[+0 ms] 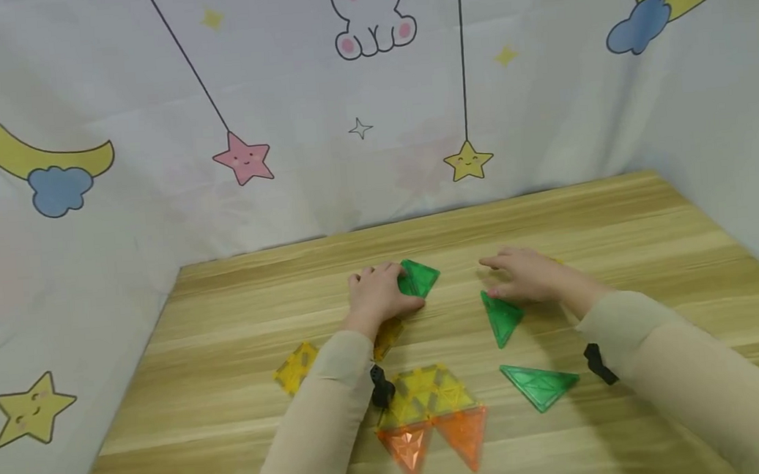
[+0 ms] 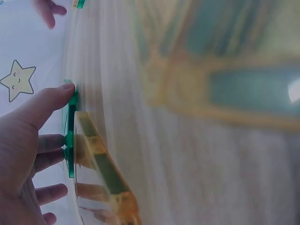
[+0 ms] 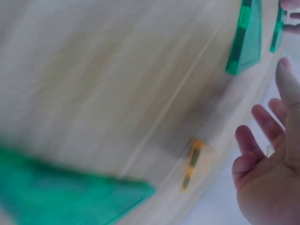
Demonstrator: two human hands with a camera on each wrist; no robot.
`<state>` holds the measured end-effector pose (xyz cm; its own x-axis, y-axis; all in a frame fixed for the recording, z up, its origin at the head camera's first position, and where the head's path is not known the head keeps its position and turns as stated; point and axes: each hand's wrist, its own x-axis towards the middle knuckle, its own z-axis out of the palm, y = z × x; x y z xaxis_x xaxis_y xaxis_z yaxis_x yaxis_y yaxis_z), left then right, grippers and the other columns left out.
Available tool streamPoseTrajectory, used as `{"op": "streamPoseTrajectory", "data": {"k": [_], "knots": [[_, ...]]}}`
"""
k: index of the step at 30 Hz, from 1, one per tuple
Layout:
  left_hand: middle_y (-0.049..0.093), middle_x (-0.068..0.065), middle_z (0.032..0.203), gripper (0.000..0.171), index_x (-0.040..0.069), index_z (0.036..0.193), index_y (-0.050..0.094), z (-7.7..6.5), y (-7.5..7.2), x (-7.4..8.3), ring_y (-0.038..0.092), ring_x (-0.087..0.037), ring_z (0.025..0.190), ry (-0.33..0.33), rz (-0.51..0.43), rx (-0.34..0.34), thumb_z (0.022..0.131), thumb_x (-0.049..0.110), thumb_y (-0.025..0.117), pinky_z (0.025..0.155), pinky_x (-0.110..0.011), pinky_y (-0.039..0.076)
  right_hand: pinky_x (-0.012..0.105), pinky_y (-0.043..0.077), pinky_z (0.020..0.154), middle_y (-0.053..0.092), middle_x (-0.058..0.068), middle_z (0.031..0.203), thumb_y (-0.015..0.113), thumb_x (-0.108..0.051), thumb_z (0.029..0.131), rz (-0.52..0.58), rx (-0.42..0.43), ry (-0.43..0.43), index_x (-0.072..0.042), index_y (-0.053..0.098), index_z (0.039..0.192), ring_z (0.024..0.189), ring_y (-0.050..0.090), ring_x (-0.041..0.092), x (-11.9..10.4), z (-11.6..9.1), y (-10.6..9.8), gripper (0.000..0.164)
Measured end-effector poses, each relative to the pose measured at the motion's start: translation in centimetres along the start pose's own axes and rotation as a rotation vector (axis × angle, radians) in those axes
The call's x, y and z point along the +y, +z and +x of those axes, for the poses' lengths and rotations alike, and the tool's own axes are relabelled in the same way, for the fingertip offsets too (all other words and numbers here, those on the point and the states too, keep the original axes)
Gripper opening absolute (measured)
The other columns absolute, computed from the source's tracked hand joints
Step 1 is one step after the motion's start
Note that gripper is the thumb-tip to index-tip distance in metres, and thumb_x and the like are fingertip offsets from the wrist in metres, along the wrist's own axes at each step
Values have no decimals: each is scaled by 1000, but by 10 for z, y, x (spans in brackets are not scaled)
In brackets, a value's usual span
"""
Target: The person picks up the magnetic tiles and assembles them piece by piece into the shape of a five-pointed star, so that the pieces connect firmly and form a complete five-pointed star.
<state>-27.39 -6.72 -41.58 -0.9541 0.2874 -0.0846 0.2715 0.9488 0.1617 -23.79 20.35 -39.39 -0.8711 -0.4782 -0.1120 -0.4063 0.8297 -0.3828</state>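
Observation:
In the head view my left hand [image 1: 378,293] pinches a pair of green triangular magnetic tiles [image 1: 422,278] at their left side, thumb along the lower edge. The left wrist view shows the thumb [image 2: 58,96] on the edge of the green tiles [image 2: 71,126], with fingers on their far side. My right hand [image 1: 524,274] hovers with nothing in it, fingers spread in the right wrist view. Just below it lies a green triangle tile [image 1: 503,320]. A yellow tile [image 1: 388,337] is partly hidden under the left wrist.
Nearer the front, yellow triangle tiles [image 1: 423,392] are joined in a half-hexagon, with two orange triangles [image 1: 462,437] along its lower edge. A long green triangle [image 1: 540,383] lies to their right. More yellow tiles [image 1: 296,368] lie left of the left sleeve. Behind the wooden table [image 1: 257,289] hangs a printed cloth [image 1: 319,124].

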Motion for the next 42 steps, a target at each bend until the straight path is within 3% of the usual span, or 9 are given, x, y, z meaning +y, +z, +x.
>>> {"op": "streamPoseTrajectory", "data": {"k": [9,15,19,27,36,42], "knots": [[47,1,138,69,25,133,52,-2,-3,-10,41,-30,120,11,-33,-9,77,64,62,94,-51,26,54,39,91,53,18,127,66,-42,85,-32,-57,-123,-2,49,135,114,49,38,4,-46,3,66],[44,1,140,73,25,137,48,-4,-7,-14,38,-30,119,36,-106,-19,76,64,62,93,-51,25,52,41,88,56,12,120,66,-50,80,-85,-24,-229,-7,55,130,108,51,35,1,-72,13,67],[43,1,141,74,26,138,47,-5,-12,-10,38,-30,119,58,-101,-16,77,63,63,93,-51,25,51,42,88,56,8,118,67,-49,80,-70,-4,-288,-9,55,130,108,51,32,-2,-85,16,65],[39,1,143,73,27,139,46,-11,-12,-7,35,-30,123,80,-112,-33,77,61,65,94,-51,23,33,47,80,54,-11,108,68,-33,85,8,-41,-420,-19,63,122,98,51,10,-9,-97,31,40],[39,-2,144,75,23,140,45,-21,-8,-9,35,-32,122,99,-150,-32,77,59,66,95,-53,21,31,48,77,56,-13,104,64,-21,90,3,-34,-420,-27,61,125,93,51,5,-25,-88,45,36],[40,-2,144,74,23,140,46,-24,-7,-11,35,-33,124,107,-136,-22,78,59,65,96,-54,20,30,47,75,56,-14,100,61,-29,91,-5,-43,-328,-25,64,122,87,50,3,-35,-80,45,31]]}}
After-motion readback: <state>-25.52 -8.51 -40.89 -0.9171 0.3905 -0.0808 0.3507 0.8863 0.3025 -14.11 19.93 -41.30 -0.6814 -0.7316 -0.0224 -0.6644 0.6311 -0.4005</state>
